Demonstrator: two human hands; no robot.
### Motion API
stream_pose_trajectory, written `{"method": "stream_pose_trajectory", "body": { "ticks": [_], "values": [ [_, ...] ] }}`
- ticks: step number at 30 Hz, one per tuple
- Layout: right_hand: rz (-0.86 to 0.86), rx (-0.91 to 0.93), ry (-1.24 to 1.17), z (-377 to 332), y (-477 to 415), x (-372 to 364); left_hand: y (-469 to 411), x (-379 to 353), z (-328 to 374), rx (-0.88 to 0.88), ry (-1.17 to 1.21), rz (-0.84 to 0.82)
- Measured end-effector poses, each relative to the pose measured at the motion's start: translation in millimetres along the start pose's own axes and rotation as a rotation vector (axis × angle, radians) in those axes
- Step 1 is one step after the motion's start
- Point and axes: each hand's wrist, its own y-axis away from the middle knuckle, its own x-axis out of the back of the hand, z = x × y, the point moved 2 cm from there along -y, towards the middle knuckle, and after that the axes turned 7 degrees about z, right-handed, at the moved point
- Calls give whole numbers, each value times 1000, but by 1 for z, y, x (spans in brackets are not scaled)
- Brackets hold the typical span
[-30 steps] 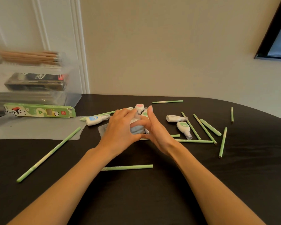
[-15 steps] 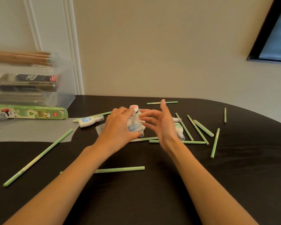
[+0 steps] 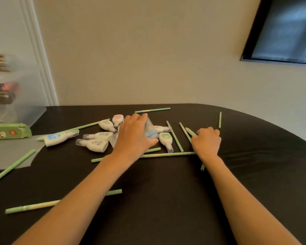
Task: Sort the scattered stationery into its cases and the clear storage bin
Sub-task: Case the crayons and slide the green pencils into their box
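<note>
Right hand (image 3: 207,141) moved onto pencils (image 3: 185,132).

beige wall (image 3: 140,50), dark-framed window (image 3: 283,30) upper right, white door trim (image 3: 37,50).

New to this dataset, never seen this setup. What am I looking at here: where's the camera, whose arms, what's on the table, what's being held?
There is no machine. A person wears a wide-angle camera on the head, looking forward and down, so the two bare arms at the bottom are their own. There is only this one view.

The dark table holds scattered green pencils, such as one at the far edge, and several small white correction-tape dispensers, such as one left of centre. At the far left sit a green pencil box and a clear storage bin with items already inside.

The left hand grips a clear pouch with a blue dispenser in it. The right hand is curled over pencils on the right; whether it has actually gripped one cannot be told.
</note>
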Motion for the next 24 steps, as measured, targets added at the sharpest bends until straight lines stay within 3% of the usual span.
{"method": "stream_pose_trajectory", "body": {
  "ticks": [4, 9, 12, 14, 18, 24],
  "values": [
    [-33, 36, -28, 0, -6, -2, 0, -9, 1, -3, -1, -29],
    [-25, -48, -144, 4, -5, 0, 1, -10, -4, 9, -13, -36],
    [83, -62, -322, 0, -3, 4, 1, -7, -3, 7, -18, -25],
    [86, -138, -562, -6, -1, 8, 3, -4, -1, 4, -15, -21],
    [-219, -363, -1049, -29, 18, 16, 10, 1, -3, 9, -7, -46],
    [-485, -310, -1396, -69, 58, 27, 28, 23, -22, 41, 19, -35]
  ]
}}
